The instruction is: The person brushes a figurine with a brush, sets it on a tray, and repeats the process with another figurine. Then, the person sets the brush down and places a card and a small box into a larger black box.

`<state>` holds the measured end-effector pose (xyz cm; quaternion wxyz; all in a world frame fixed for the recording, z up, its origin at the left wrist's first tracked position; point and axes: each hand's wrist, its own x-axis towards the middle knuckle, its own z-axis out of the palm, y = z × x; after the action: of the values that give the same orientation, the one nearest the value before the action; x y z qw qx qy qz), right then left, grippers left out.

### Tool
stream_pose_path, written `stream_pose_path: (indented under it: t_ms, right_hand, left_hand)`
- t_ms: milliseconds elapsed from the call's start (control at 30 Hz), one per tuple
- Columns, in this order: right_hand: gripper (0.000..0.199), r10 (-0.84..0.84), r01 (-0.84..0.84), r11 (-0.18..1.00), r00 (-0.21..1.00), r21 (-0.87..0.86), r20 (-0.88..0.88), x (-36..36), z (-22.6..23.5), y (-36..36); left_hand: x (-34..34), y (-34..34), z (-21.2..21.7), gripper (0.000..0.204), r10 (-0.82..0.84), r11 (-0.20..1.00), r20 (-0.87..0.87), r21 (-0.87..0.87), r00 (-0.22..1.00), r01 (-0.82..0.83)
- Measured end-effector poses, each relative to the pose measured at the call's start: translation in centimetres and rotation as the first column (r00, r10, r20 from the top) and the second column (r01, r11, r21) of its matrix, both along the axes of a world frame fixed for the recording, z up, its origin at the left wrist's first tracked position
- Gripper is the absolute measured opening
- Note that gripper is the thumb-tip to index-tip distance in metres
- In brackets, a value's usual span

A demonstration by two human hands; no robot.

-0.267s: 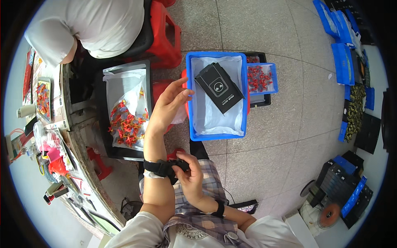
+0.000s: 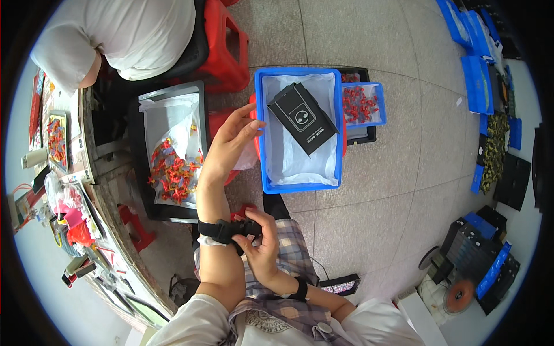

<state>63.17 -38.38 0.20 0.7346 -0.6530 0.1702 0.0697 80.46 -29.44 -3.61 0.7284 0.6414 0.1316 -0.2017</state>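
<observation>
My left hand (image 2: pixel 231 141) is stretched forward with its fingers apart, holding nothing, its fingertips near the left rim of a blue bin (image 2: pixel 261 144). A black strap (image 2: pixel 222 229) is wrapped around my left forearm. My right hand (image 2: pixel 259 245) pinches the loose end of that strap over my lap. The blue bin is lined with white plastic and holds a flat black box (image 2: pixel 303 117) lying at an angle.
A black tray (image 2: pixel 199 92) at left holds a white bag with several small red and orange parts (image 2: pixel 173 170). A smaller blue tray of red parts (image 2: pixel 360 104) sits right of the bin. Another person in white (image 2: pixel 138 34) sits beyond, on red stools (image 2: pixel 231 52). A cluttered workbench (image 2: pixel 63 190) runs along the left.
My right hand has shifted slightly on the strap at my left forearm. My left hand stays stretched toward the blue bin.
</observation>
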Motion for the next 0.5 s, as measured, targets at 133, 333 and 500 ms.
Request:
stream_pose_path:
  t_ms: [133,333,500]
  right_hand:
    - [0.039,0.044,-0.04,0.987,0.999,-0.152,0.019,-0.1,-0.4,-0.1]
    - [0.035,0.033,-0.032,0.991,0.999,-0.128,0.008,-0.1,-0.3,0.0]
    - [0.036,0.179,-0.167,0.968,0.983,-0.188,0.05,1.3,-1.1,-2.0]
  left_hand:
    - [0.0,-0.2,-0.4,0.045,-0.017,1.0,-0.005,0.001,1.0,0.017]
    - [-0.1,-0.7,-0.6,0.048,-0.064,0.998,-0.019,-0.007,0.998,0.064]
    - [0.0,0.0,-4.5,0.043,-0.063,0.996,0.024,0.072,0.998,0.061]
